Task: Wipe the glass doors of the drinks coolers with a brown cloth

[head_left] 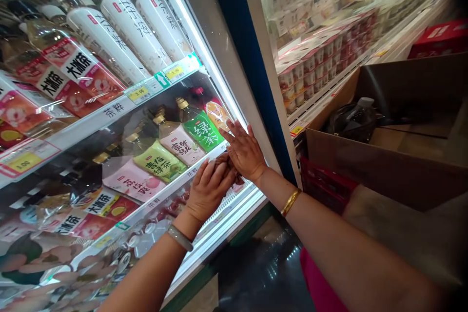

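Nearest: bare forearms enter from the lower edge, a grey bangle (180, 238) on the left wrist, a gold bracelet (291, 203) on the right. A patch of magenta cloth (321, 282) shows below the right forearm.

Left hand (210, 187): palm down, fingers together and slightly bent, pinching nothing visible. Right hand (244, 153): just beside it, fingers spread, palm toward the glass front (223, 217) of an upright drinks cooler (215, 24). The glass front is directly under both hands, near the cooler's right-hand frame; a dark reflection of fingers meets the left fingertips. Exact contact of each palm: cannot tell.

Behind the glass, lower shelf: green-labelled green tea bottle (204, 131) nearest the right hand; leftward, a pink-labelled oolong bottle (183, 144), a light-green-labelled plum green tea bottle (161, 161) and a pale-pink-labelled bottle (133, 180). Upper shelf: white-labelled bottles (131, 29) beside red-labelled iced tea bottles (73, 68); yellow price tags (139, 93) along the shelf edge.

Right of the cooler: a dark blue strip (243, 48), an open cardboard box (383, 156) with a clear-capped bottle in it, a red crate (325, 185) below. Farther back, stacked cup packs (321, 66) in a lit display case, blurred.
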Demonstrator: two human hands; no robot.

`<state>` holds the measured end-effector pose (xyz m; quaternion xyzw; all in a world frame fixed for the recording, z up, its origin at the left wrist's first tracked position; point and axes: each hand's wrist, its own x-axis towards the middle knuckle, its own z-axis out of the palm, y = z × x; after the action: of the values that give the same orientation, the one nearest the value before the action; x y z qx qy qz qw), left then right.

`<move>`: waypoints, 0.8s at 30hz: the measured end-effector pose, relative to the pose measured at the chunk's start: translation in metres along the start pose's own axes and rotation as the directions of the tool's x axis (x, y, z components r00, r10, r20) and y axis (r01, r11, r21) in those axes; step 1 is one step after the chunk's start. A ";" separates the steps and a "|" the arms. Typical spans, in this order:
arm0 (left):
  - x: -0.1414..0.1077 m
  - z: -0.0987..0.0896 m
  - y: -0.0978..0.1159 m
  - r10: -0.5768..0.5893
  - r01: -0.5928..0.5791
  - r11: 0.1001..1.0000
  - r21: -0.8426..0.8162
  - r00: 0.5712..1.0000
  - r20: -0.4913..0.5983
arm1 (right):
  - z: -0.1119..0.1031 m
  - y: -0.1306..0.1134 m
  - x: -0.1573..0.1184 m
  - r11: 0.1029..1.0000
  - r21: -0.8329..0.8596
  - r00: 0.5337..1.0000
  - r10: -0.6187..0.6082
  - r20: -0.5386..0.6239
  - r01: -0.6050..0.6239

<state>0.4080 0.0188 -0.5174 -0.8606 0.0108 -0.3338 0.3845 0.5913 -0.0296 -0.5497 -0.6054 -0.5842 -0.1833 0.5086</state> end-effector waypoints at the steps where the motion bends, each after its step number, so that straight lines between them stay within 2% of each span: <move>1: 0.000 -0.001 -0.004 0.041 -0.041 0.999 -0.007 0.999 0.004 | 0.000 -0.001 0.000 1.000 0.002 1.000 -0.004 -0.002 0.004; 3: 0.009 -0.005 -0.017 0.021 -0.021 1.000 0.011 1.000 -0.016 | 0.000 -0.003 0.000 1.000 0.014 1.000 0.000 -0.014 0.000; 5: 0.026 -0.010 -0.024 -0.091 0.093 0.995 0.041 0.994 -0.055 | 0.002 -0.005 -0.001 0.999 0.032 0.999 0.015 -0.034 -0.014; 7: 0.038 -0.009 -0.021 -0.174 0.175 0.985 0.011 0.982 -0.080 | 0.005 -0.006 -0.002 0.998 0.047 0.998 0.032 -0.057 -0.029; 8: 0.040 -0.007 -0.017 -0.176 0.174 0.984 -0.024 0.982 -0.074 | 0.007 -0.005 -0.003 0.998 0.054 0.997 0.039 -0.068 -0.036; 12: 0.024 0.000 -0.007 -0.017 0.013 0.995 -0.098 0.999 -0.031 | 0.008 0.003 -0.006 0.997 0.066 0.997 0.033 -0.070 -0.029; 15: 0.021 -0.007 -0.027 0.157 -0.156 0.987 -0.044 0.987 0.023 | 0.007 0.007 -0.006 0.999 0.054 0.999 0.004 -0.033 -0.002; 17: 0.032 -0.015 -0.045 0.188 -0.188 0.982 -0.009 0.980 0.070 | 0.007 0.006 -0.005 0.999 0.045 0.999 0.020 -0.036 -0.018; 20: 0.049 -0.023 -0.047 0.019 -0.021 0.999 0.035 0.998 0.067 | 0.007 0.001 -0.003 0.998 0.046 0.996 0.050 -0.072 -0.047; 22: 0.048 -0.021 -0.030 -0.101 0.098 0.993 0.067 0.994 0.045 | 0.007 -0.002 -0.003 0.997 0.061 0.996 0.046 -0.083 -0.041; 24: 0.037 -0.016 -0.011 -0.130 0.124 0.988 0.089 0.989 0.070 | 0.006 -0.002 -0.003 0.997 0.072 0.996 0.042 -0.075 -0.037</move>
<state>0.4242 0.0060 -0.4811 -0.8546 -0.0727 -0.3252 0.3984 0.5862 -0.0269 -0.5541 -0.5910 -0.5585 -0.1754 0.5550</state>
